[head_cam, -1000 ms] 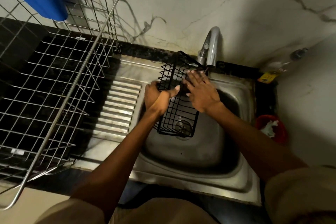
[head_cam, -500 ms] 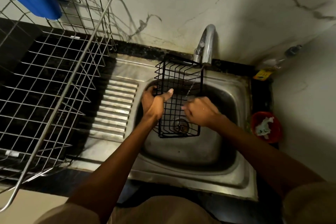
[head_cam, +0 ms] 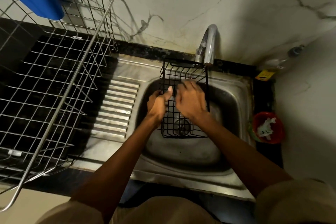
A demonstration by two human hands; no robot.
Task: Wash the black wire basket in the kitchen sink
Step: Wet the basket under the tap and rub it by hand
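The scene is dim and warm-toned, with the brightest light on the pale wall (head_cam: 181, 5) in the upper half of the frame. The sink (head_cam: 181, 151) bowl is murky, and the faucet (head_cam: 209, 43) carries a soft glare. Deep shadow covers the table (head_cam: 21, 45) at left. Wide-angle distortion bends the dish rack (head_cam: 54, 114) wires toward the left edge. The right hand (head_cam: 190, 102) is slightly motion-blurred.

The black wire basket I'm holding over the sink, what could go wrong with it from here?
1. Only the left hand grips the black wire basket, at its side edge; if that grip slips, the basket could drop into the sink.
2. The right hand rubs inside the mesh, so fingers might catch between wires.
3. The basket's top corner sits right at the faucet spout; tilting it may knock the spout.
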